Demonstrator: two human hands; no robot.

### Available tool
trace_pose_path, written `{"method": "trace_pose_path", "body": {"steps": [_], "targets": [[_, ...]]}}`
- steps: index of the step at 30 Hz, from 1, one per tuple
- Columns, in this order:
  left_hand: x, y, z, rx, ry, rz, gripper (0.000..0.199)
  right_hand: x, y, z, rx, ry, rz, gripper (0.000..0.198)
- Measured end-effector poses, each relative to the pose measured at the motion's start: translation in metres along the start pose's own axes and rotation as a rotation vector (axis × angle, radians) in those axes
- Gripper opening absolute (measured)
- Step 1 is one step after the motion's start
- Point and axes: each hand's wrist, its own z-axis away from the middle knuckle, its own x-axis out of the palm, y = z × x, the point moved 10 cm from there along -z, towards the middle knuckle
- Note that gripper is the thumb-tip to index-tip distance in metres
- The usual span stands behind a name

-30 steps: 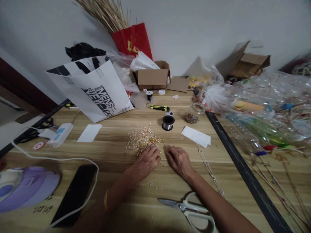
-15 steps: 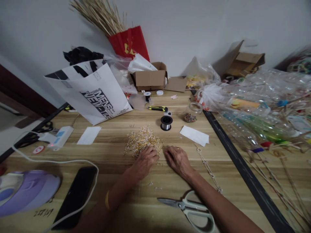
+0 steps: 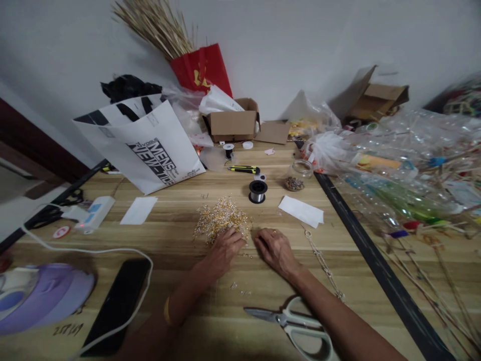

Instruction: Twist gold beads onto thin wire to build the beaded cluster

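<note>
Though I cannot tell either grip, one left hand (image 3: 224,249) and one right hand (image 3: 277,249) stay beside one shiny pile (image 3: 221,215).

Prob. a small craft workspace: brown wood-grain tabletop (image 3: 218,331) w/ black spool of silvery wire (image 3: 258,191), heap of tiny gold- & silver-col. pcs (image 3: 221,218), pale-handled metal scissors (image 3: 282,319), clear round jar of multicol. bits (image 3: 299,174).

Wood tbl (image 3: 171,225) w/ gold-silver pile (image 3: 221,215), scissors (image 3: 282,319), blk phone (image 3: 116,303), wire spool (image 3: 258,193), glass jar (image 3: 298,175), cutter (image 3: 244,169).

Left hand (image 3: 225,249), grip hidden, shiny pieces (image 3: 223,216) too small to tell, purple object (image 3: 56,295) cropped
</note>
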Motion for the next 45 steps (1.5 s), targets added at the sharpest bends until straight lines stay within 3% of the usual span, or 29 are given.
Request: {"method": "trace_pose_path", "body": {"steps": [20, 31, 35, 45], "targets": [[-0.004, -0.007, 0.002, -0.017, 0.157, 0.112, 0.022, -0.001, -0.006, -0.001, -0.053, 0.001, -0.111, 0.013], [-0.014, -0.014, 0.006, -0.033, 0.355, 0.334, 0.018, -0.007, 0.011, -0.001, 0.123, 0.038, -0.386, 0.016], [-0.019, -0.022, 0.007, -0.103, 0.420, 0.452, 0.017, -0.006, 0.016, -0.001, 0.181, 0.046, -0.451, 0.018], [-0.002, -0.041, 0.008, -0.268, 0.389, 0.841, 0.028, -0.003, 0.012, 0.000, 0.289, 0.084, -0.662, 0.020]]}}
